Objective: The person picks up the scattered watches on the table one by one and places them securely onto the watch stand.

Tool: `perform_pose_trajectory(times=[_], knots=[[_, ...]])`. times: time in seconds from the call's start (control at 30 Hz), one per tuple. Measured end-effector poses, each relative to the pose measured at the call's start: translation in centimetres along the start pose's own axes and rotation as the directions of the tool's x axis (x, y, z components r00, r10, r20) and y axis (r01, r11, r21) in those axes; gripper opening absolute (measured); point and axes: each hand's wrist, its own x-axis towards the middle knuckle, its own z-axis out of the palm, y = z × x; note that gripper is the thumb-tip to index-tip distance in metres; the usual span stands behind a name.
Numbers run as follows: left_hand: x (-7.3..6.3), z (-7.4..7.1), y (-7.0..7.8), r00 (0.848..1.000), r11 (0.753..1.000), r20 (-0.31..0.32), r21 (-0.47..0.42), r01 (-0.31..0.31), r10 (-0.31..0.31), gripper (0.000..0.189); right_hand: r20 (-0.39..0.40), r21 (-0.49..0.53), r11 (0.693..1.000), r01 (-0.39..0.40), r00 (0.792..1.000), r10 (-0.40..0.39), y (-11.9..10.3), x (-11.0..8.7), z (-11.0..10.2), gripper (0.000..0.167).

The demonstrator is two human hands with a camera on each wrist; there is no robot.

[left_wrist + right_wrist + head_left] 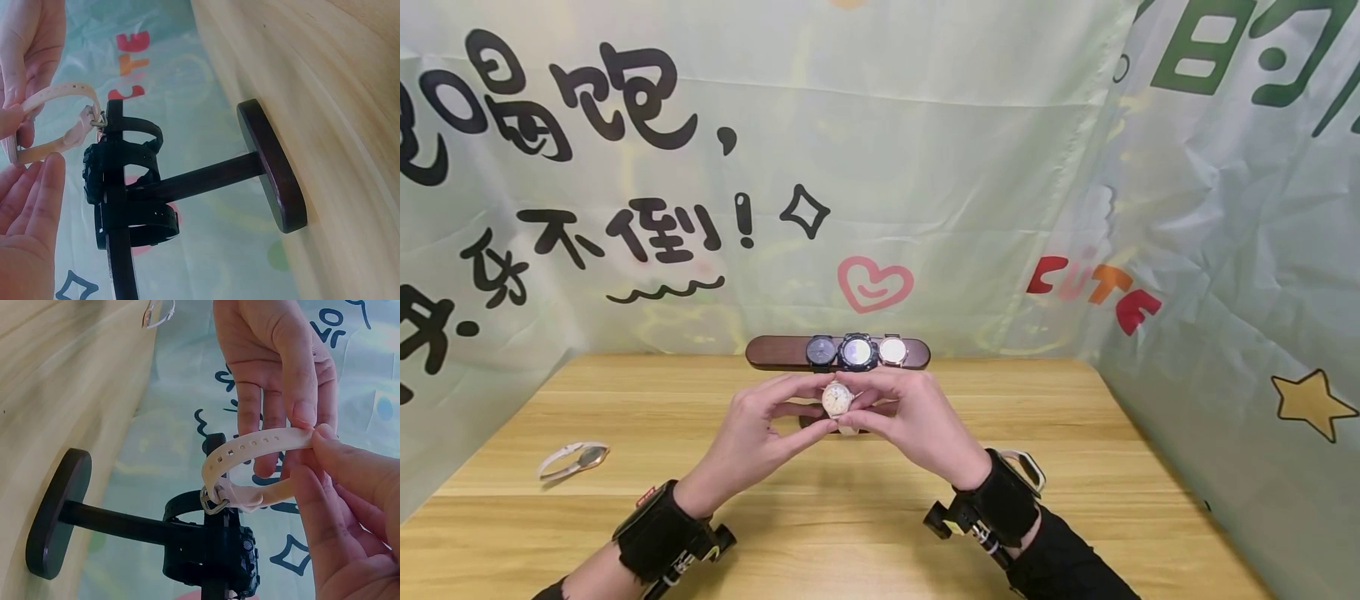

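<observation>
Both hands hold a wristwatch (837, 399) with a round white face and a pale pink strap, just in front of the bar of a dark wooden watch stand (777, 352). My left hand (752, 425) pinches the watch from the left, thumb below and index finger above. From the right, my right hand (917, 414) pinches it the same way. The strap (250, 444) is buckled into a loop that faces the stand. On the bar sit a dark watch (821, 351), a chunky black watch (857, 352) and a white-faced watch (892, 351).
A white-strapped watch (574, 461) lies on the wooden table (647, 408) at the left. Beyond my right wrist lies another pale watch (1028, 471), partly hidden. The stand's base (275, 169) rests on the table. A printed cloth (970, 208) hangs behind and at the sides.
</observation>
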Motion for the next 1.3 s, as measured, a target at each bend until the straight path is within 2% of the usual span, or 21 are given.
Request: perform_pose_trajectory(times=[0.23,0.47,0.83,1.17,1.3], knots=[[-0.01,-0.09,0.02,1.0,1.0,-0.007,0.014,0.003,-0.003,0.052,0.017,0.089,0.996,-0.025,1.0,0.024,0.18,-0.02,0.15,0.047],[0.03,-0.08,0.08,1.0,1.0,-0.014,0.013,-0.019,0.019,0.052,0.018,0.159,0.986,-0.053,0.999,0.051,0.48,0.05,0.29,0.046],[0.04,-0.17,0.12,1.0,1.0,-0.022,0.012,0.003,-0.003,0.056,-0.019,0.234,0.97,-0.064,0.997,0.07,0.74,0.22,0.9,0.042],[0.14,-0.3,0.01,0.999,1.0,-0.021,0.006,-0.031,0.031,0.053,-0.009,0.302,0.95,-0.081,0.996,0.087,0.81,0.36,1.0,0.033],[0.14,-0.42,-0.04,0.999,0.999,-0.021,0.009,-0.032,0.033,0.053,-0.003,0.3,0.95,-0.087,0.996,0.092,0.71,0.37,0.95,0.026]])
